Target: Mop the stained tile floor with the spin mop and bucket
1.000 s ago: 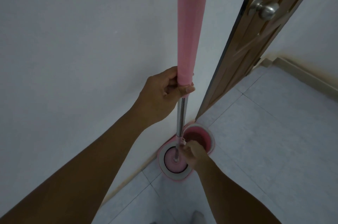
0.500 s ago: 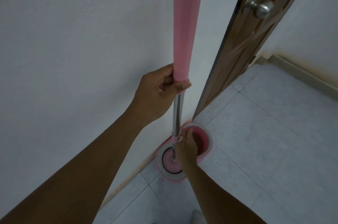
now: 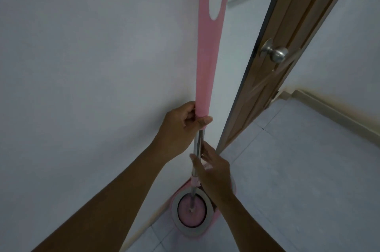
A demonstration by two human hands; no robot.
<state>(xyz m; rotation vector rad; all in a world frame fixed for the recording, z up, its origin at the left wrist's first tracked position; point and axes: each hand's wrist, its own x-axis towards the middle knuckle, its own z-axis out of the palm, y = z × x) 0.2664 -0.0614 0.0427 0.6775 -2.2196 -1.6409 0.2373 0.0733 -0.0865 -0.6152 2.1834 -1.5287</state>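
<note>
The spin mop stands upright against the wall, its pink handle (image 3: 206, 62) rising out of the top of the view and its steel shaft (image 3: 197, 144) running down into the pink bucket (image 3: 183, 229). The pink mop head (image 3: 191, 213) sits inside the bucket's grey-rimmed spinner. My left hand (image 3: 181, 128) is closed around the lower end of the pink grip. Just below it, my right hand (image 3: 213, 171) has its fingers around the steel shaft and hides the bucket's far half.
A white wall (image 3: 82, 66) fills the left side, with a baseboard meeting the tiles. An open brown door (image 3: 273, 79) with a steel knob (image 3: 275, 53) stands right of the mop. Pale grey floor tiles (image 3: 298, 179) spread to the right.
My right hand has risen from the collar near the bucket up the steel shaft to just under my left hand. The view tilted up, showing the hanging hole in the handle.
</note>
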